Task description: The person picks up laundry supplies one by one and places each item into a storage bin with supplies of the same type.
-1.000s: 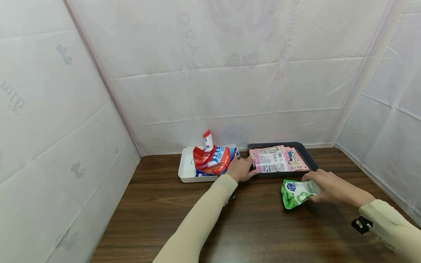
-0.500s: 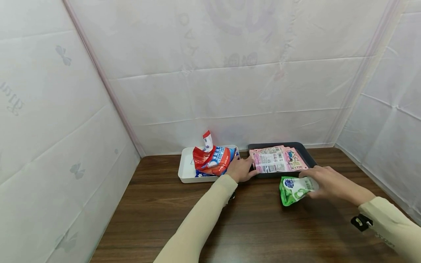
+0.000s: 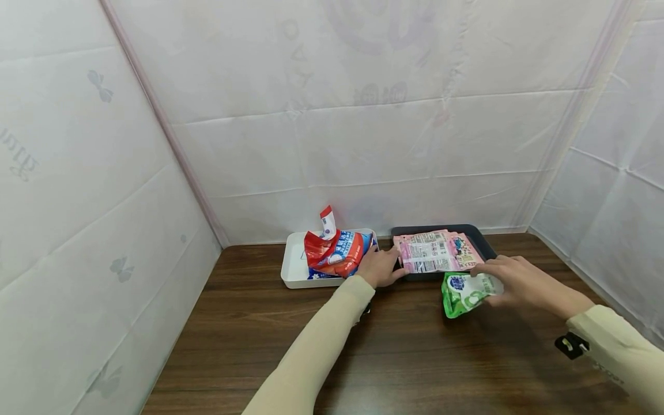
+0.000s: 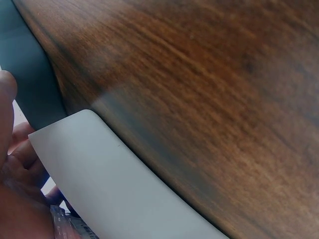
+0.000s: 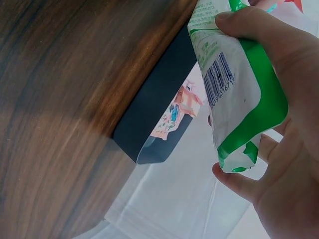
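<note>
My right hand (image 3: 524,286) grips a green and white pouch (image 3: 469,293) in front of the dark tray (image 3: 482,245). The right wrist view has the pouch's barcode side (image 5: 224,84), with thumb and fingers curled round it, held above the table. Inside the dark tray lie pink packets (image 3: 438,252). My left hand (image 3: 380,266) rests where the white tray (image 3: 294,259) and the dark tray meet, its fingers spread loosely and its fingertips partly hidden. A red and blue bag (image 3: 344,253) fills much of the white tray, right beside that hand.
Both trays stand at the back of the brown wooden table (image 3: 249,340), close to a white sheet wall (image 3: 337,155). More white sheeting encloses the left and right sides. A small black device (image 3: 572,344) sits at my right sleeve.
My right hand has moved the green and white pouch a little away from me, closer to the dark tray. The left hand has stayed in place.
</note>
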Motion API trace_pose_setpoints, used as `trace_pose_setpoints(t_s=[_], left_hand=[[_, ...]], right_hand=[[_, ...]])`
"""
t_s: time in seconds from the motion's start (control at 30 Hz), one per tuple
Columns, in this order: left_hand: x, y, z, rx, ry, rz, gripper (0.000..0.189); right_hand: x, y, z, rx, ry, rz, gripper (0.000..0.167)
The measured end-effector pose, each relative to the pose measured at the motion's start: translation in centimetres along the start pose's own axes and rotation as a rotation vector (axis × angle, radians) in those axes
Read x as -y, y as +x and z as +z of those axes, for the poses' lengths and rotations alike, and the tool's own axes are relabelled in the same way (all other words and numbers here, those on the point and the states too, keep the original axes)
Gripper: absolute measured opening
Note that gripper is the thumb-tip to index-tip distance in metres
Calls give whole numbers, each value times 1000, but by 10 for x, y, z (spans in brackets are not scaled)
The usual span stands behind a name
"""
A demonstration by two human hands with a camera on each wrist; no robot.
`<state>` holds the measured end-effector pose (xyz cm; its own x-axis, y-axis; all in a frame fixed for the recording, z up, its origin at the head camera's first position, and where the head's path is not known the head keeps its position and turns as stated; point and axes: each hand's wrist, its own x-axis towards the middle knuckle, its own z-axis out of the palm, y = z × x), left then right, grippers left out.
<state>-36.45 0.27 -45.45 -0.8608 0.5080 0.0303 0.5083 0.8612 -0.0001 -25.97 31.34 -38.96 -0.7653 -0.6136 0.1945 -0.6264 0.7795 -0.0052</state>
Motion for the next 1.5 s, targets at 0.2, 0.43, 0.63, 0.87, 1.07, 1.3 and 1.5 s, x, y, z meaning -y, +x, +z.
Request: trace_pose_setpoints(t_s=[0.2, 0.43, 0.63, 0.87, 1.07, 1.3, 1.5], left_hand=[[1, 0, 0, -8, -4, 12, 62], [0, 0, 0, -8, -6, 3, 61], [0, 0, 0, -8, 2, 2, 61], [1, -1, -1, -21, 8, 23, 60], [1, -2, -1, -32, 18, 31, 60], [2, -2, 0, -30, 21, 27, 60], [1, -1, 0, -13, 12, 11, 61]], right_hand=[[-2, 1, -1, -27, -10, -14, 50], [-3, 2, -1, -34, -28, -11, 48], [-6, 5, -2, -75, -47, -45, 47], [-8, 6, -3, -99, -60, -27, 47], [-8, 9, -3, -101, -79, -6, 44], [-10, 13, -6, -101, -67, -24, 41], [-10, 14, -7, -85, -54, -1, 40]])
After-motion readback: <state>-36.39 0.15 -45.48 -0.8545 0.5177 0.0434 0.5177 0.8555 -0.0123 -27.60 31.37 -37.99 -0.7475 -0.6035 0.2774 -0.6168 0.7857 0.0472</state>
